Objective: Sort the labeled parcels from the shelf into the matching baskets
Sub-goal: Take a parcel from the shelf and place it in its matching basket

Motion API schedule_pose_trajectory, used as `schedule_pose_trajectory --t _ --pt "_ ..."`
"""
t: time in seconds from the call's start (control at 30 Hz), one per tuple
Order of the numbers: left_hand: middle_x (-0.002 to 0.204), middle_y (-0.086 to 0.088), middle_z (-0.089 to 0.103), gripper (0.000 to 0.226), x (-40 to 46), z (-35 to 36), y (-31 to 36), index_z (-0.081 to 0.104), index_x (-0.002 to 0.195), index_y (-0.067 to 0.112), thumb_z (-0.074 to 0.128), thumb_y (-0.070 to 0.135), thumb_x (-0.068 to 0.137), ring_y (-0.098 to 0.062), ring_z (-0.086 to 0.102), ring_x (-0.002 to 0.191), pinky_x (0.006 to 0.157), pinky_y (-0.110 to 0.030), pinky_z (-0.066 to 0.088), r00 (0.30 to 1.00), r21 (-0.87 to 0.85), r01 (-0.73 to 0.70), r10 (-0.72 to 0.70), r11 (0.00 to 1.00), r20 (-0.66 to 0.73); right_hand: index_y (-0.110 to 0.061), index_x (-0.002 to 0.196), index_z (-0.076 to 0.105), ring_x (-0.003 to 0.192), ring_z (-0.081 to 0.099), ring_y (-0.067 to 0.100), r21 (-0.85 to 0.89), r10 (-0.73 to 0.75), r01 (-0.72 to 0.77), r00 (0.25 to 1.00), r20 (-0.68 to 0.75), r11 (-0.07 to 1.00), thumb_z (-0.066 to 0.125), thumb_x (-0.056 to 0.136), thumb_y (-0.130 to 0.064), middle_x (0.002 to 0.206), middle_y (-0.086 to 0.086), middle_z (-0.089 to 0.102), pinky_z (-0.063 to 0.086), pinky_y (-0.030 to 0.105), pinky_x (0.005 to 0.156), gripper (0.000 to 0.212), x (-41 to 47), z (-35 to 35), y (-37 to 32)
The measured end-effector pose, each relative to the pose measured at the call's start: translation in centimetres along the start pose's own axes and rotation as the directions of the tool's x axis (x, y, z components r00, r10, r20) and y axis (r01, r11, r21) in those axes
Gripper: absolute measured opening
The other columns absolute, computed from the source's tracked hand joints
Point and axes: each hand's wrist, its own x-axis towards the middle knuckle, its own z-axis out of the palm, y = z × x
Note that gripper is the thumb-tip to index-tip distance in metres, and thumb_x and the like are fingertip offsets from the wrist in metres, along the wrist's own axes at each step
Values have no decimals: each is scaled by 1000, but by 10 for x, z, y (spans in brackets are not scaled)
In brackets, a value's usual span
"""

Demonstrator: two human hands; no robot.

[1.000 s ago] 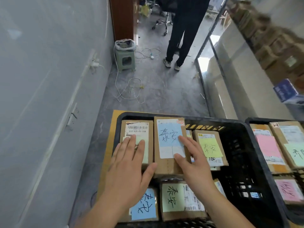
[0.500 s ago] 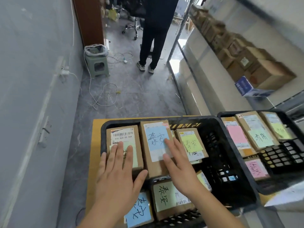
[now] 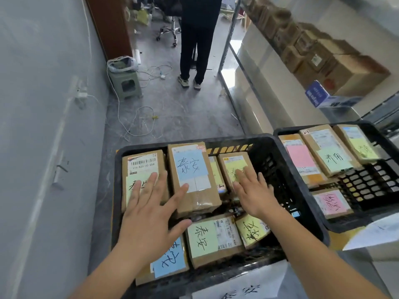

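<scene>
Both hands lie flat with fingers spread inside the black basket (image 3: pixel 302 190), gripping nothing. Left hand (image 3: pixel 149 210) rests on the green-labelled parcel (image 3: pixel 138 171) at the basket's far left corner, its thumb against the blue-labelled parcel (image 3: pixel 192 175). Right hand (image 3: pixel 254 190) rests on the yellow-labelled parcel (image 3: pixel 234 165) along the far edge. More labelled parcels fill the near edge, and a second basket (image 3: pixel 377 199) stands just beside on the right.
</scene>
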Motion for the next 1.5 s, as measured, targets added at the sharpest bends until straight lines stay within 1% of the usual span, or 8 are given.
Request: schedule_pose_trajectory --t 0.37,0.57,0.67,0.77,0.9,1.1,1.27,1.5 --pt "169 -3 -3 71 5 -5 31 5 155 51 39 66 95 -23 -10 155 125 -51 5 986 -25 167 -167 986 13 -37 163 12 157 -6 38 99 -94 96 995 -20 990 14 105 -59 172 -5 -3 1 61 123 61 -4 -6 15" --pt "168 2 -12 74 -3 -10 58 -4 154 54 23 78 89 -23 -15 154 125 -50 0 960 -44 279 -281 959 -22 -29 161 22 156 13 26 62 -299 298 954 24 953 25 108 -48 170 -2 17 20 51 125 57 -51 2 35" --pt "168 4 -10 72 -5 -8 75 3 155 54 25 76 91 -18 -17 153 123 -50 -1 949 -76 308 -312 948 -42 -19 145 42 123 56 24 193 -322 275 901 291 942 39 106 -31 142 8 55 49 40 103 42 -75 12 32" --pt "169 1 -4 71 -8 -1 86 6 157 49 19 76 92 -17 -13 154 125 -50 3 949 -88 312 -315 946 -26 -7 140 41 101 63 28 189 -275 211 854 442 959 42 101 -15 124 17 63 53 34 80 40 -75 12 24" --pt "169 0 4 72 -12 0 89 8 158 46 11 76 92 -17 -6 155 126 -50 5 947 -76 321 -323 944 -5 -11 140 43 111 62 32 190 -276 206 816 508 960 42 99 -13 131 16 61 55 40 92 42 -69 6 17" --pt "169 0 4 73 -10 -4 80 12 158 44 7 76 93 -19 -4 155 125 -50 1 956 -65 292 -293 954 -3 -13 134 53 109 61 27 -59 -181 236 863 471 970 49 96 -15 131 11 63 54 38 93 39 -33 -2 27" --pt "169 -2 3 69 -6 -3 74 8 157 47 12 74 94 -24 -2 156 125 -54 3 971 -59 237 -238 970 -3 -25 164 13 148 32 36 -326 -88 316 825 559 891 41 94 -8 170 7 18 38 47 117 77 -10 7 35" --pt "169 -3 -3 68 -2 4 67 -2 156 50 10 75 93 -26 -10 155 124 -55 2 981 -71 191 -192 979 -8 -32 164 4 156 6 39 -505 32 312 827 562 805 57 94 -62 172 2 4 21 57 124 93 0 28 48"
